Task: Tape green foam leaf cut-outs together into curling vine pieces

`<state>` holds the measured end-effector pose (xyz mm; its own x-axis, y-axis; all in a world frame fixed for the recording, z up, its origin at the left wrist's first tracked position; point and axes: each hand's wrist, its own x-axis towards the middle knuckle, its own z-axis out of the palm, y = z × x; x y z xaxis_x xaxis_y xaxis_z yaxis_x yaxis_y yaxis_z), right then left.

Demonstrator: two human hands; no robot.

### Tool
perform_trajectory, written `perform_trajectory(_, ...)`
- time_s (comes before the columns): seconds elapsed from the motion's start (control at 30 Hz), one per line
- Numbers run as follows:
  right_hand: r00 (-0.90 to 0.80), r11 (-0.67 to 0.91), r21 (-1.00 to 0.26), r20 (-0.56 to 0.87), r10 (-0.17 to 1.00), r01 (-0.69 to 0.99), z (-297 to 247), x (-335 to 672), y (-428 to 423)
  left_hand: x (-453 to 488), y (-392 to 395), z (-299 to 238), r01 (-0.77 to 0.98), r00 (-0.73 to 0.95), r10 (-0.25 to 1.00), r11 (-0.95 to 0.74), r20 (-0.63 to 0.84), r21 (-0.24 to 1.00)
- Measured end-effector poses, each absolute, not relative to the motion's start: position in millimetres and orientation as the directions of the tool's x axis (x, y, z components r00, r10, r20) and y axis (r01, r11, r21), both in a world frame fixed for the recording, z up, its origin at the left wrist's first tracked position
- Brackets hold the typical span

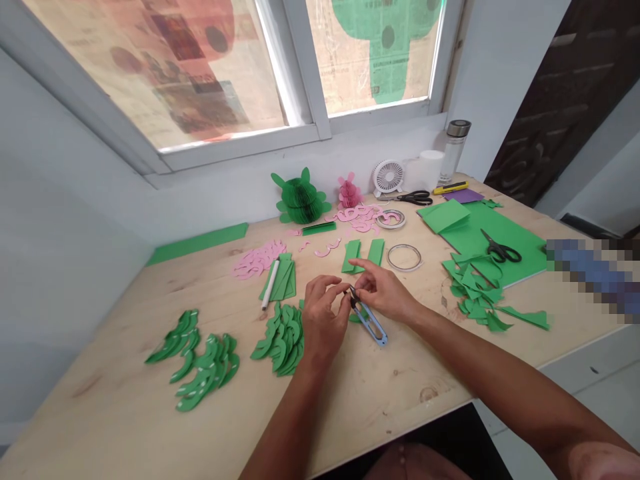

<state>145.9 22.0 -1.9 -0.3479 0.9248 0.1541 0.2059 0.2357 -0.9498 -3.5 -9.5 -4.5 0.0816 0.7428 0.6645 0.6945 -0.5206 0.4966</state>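
Note:
My right hand [383, 291] grips a small blue thread snipper [373, 323], its blades pointing toward my left hand. My left hand [323, 313] pinches something tiny at the snipper's tip; I cannot make out what it is. Both hands hover over the middle of the wooden table [380, 393]. Just left of my left hand lies a pile of curved green paper cutouts [283, 333]. Two folded green strips [363, 255] lie just beyond my hands.
More green cutouts [200, 363] lie at the left, pink cutouts [257, 260] and a white pen [271, 285] behind. Tape rings [404, 257], green sheets with black scissors [500, 250], green scraps [480, 297], a paper turtle [301, 197], fan [387, 177] and bottle [454, 150] stand behind.

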Motion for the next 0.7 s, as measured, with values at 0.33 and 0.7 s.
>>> perform_trajectory(0.33,-0.337,0.250,-0.932,0.155,0.929,0.261,-3.5,143.0,19.5,-1.4,-11.0,-4.0,0.718,0.054,0.762,-0.479,0.646,0.505)
perform_trajectory(0.7,-0.322,0.268,-0.921,0.172,0.931,0.283,-4.7,142.7,20.8,0.5,-12.4,-3.6,0.699,0.029,0.761,-0.479,0.648,0.531)
